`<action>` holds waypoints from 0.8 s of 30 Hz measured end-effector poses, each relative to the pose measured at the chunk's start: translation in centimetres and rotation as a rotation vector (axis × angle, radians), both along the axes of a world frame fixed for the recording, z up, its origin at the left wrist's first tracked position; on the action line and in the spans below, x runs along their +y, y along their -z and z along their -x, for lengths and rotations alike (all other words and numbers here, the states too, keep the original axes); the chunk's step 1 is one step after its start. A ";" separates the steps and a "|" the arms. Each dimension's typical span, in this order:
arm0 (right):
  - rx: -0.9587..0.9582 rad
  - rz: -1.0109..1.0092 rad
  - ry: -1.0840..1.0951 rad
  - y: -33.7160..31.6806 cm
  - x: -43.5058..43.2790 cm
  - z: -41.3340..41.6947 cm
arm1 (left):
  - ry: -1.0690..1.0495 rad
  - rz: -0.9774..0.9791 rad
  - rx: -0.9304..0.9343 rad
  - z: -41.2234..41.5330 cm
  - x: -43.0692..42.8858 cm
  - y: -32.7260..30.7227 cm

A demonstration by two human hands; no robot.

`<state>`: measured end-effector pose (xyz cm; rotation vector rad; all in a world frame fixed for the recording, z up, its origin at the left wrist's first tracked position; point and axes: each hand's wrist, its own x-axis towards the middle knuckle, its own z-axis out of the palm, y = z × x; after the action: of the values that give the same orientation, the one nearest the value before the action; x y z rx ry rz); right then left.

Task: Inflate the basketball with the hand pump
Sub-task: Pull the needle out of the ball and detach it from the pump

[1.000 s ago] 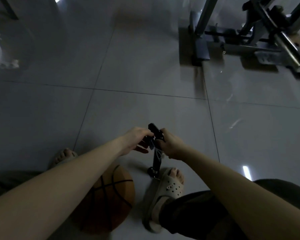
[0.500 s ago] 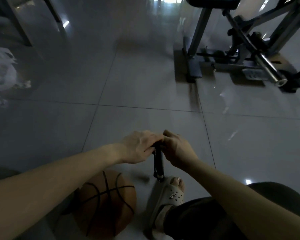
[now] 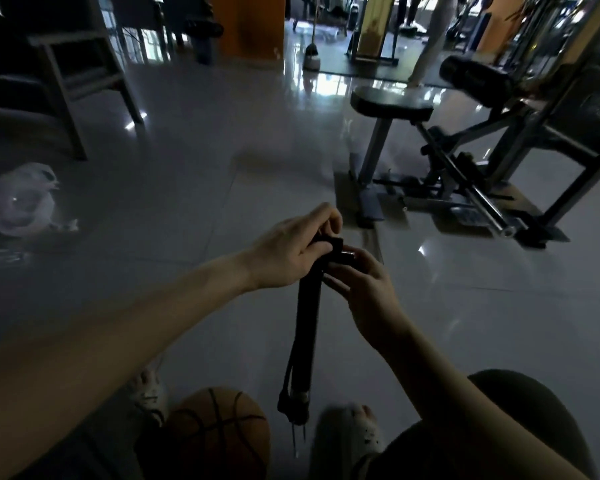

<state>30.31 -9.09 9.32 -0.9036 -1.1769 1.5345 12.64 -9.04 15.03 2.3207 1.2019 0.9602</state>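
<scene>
Atop pump (image 3: pixel 307 323), L hand (image 3: pixel 288 254), R hand (image 3: pixel 368 285) grip.

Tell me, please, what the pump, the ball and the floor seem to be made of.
Pump: probably black plastic or painted metal, matte; too dark to tell which. Ball: likely rubber or composite leather, dull orange with black seams. Floor: glazed ceramic tiles, apparently; glossy, mirroring lights, with thin joint lines.
</scene>
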 end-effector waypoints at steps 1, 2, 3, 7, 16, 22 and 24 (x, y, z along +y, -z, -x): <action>0.029 0.007 -0.034 -0.5 -0.1 0.3 | 0.001 -0.002 -0.010 0.0 0.2 -0.6; 0.049 0.009 -0.062 -0.9 -0.2 0.6 | -0.004 0.004 -0.029 0.1 0.5 -1.0; 0.064 0.014 -0.084 -1.2 -0.3 0.8 | -0.013 0.025 -0.055 0.2 0.8 -1.3; 0.037 0.058 -0.133 -1.4 0.7 1.3 | -0.046 0.158 -0.170 0.9 2.0 -1.4; -0.078 0.269 -0.223 0.4 3.9 0.8 | -0.210 0.425 -0.361 1.9 5.3 2.2; -0.130 0.279 -0.222 4.0 5.1 1.8 | -0.276 0.518 -0.367 2.7 6.7 5.6; -0.127 0.309 -0.211 5.1 5.5 2.2 | -0.294 0.513 -0.371 2.8 7.1 6.6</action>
<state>28.07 -3.54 4.18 -1.1220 -1.1731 1.8888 9.82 -1.97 8.39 1.5253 1.4424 0.9778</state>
